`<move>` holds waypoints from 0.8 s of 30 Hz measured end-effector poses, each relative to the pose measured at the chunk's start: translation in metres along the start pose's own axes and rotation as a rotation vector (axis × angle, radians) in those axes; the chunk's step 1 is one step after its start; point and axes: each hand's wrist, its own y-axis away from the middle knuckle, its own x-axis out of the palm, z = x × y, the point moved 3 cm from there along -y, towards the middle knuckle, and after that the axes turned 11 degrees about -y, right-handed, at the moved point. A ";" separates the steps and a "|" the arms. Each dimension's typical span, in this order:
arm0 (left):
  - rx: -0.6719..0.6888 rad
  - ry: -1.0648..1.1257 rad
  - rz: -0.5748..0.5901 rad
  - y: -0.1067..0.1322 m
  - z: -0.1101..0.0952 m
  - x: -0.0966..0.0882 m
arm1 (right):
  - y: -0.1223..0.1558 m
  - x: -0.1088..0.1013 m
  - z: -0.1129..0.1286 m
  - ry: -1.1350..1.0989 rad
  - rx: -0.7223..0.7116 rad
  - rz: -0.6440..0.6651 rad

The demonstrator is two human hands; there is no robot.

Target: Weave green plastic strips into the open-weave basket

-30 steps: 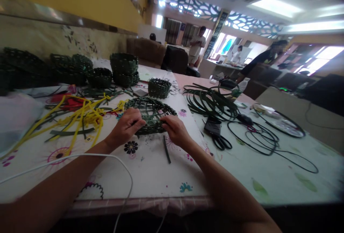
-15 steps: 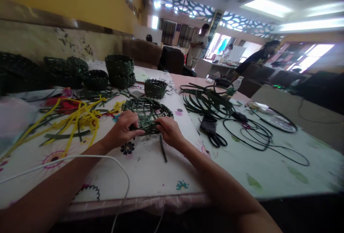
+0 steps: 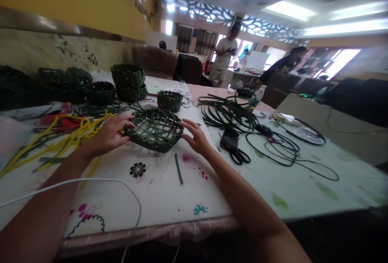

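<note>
A shallow dark green woven basket [image 3: 154, 129] sits on the flowered tablecloth [image 3: 157, 190] in front of me. My left hand [image 3: 106, 136] lies at its left side, fingers stretched out, with the fingertips touching the rim. My right hand [image 3: 196, 136] is at its right side, fingers spread, just at the rim. Neither hand grips anything. A short loose green strip [image 3: 178, 162] lies on the cloth just in front of the basket.
Yellow and green strips [image 3: 69, 133] lie at the left. Finished green baskets [image 3: 129, 81] stand behind, a small one [image 3: 169, 100] nearer. To the right lie coiled green strips [image 3: 227, 113], a black case [image 3: 229, 138], scissors [image 3: 238, 155] and black cable loops [image 3: 287, 149]. A white cable [image 3: 91, 182] crosses near me. People [image 3: 224, 56] stand far back.
Both hands have let go of the basket's near rim, opened and moved out to its two sides. The basket now shows more of its side wall.
</note>
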 end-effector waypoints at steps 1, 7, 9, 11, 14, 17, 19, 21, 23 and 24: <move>0.014 -0.003 -0.010 0.000 -0.009 0.000 | 0.000 0.006 0.001 0.025 -0.008 0.037; 0.124 -0.047 0.052 -0.002 -0.063 0.019 | 0.003 0.033 0.018 0.102 -0.052 0.276; 0.125 -0.072 0.061 -0.002 -0.067 0.026 | 0.004 0.038 0.022 0.118 -0.056 0.331; 0.131 -0.076 0.075 -0.003 -0.068 0.031 | 0.004 0.041 0.024 0.146 -0.054 0.348; 0.129 -0.036 0.061 -0.004 -0.067 0.034 | 0.005 0.045 0.023 0.155 -0.064 0.316; 0.116 -0.014 0.039 -0.005 -0.068 0.033 | 0.006 0.047 0.024 0.137 -0.062 0.244; 0.109 -0.030 0.033 -0.004 -0.069 0.032 | 0.006 0.047 0.026 0.136 -0.061 0.219; 0.102 -0.064 0.025 -0.004 -0.071 0.031 | 0.006 0.046 0.030 0.145 -0.070 0.218; 0.099 -0.102 0.011 -0.003 -0.076 0.032 | 0.006 0.046 0.035 0.164 -0.089 0.226; 0.101 -0.122 0.005 -0.002 -0.079 0.033 | 0.006 0.046 0.038 0.178 -0.100 0.238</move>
